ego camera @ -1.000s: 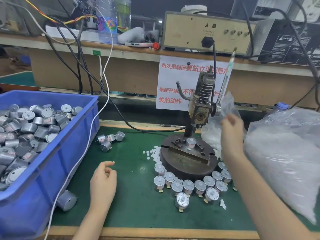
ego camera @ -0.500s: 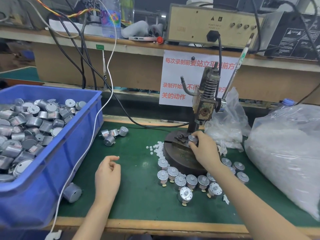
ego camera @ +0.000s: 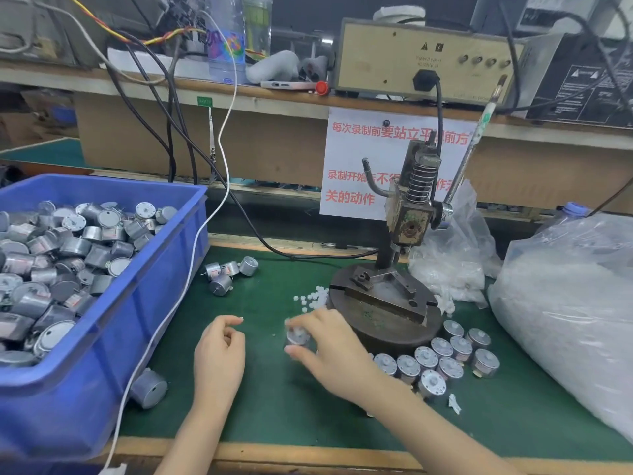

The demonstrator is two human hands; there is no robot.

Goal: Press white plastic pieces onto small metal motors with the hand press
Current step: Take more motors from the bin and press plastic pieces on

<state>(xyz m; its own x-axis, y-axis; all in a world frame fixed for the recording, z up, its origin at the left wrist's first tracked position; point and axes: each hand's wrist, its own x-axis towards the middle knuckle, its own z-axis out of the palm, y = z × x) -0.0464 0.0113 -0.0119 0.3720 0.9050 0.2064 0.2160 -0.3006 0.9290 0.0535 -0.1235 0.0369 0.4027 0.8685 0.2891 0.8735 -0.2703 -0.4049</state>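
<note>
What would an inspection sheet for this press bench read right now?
Surface: green mat, wooden front edge.
Job's things: hand press, no motor on its fixture; blue bin full of motors; row of motors in front of the press base; loose white pieces left of the base; clear bags on the right.
Clutter: a few stray motors beside the bin, one more at its front corner.
Hands: right hand grips a motor; left hand pinches what looks like a small white piece.
Cables: white cable over the bin's corner; black cable across the mat to the press.
Surroundings: shelf with power unit and bottle; paper notice behind the press.
</note>
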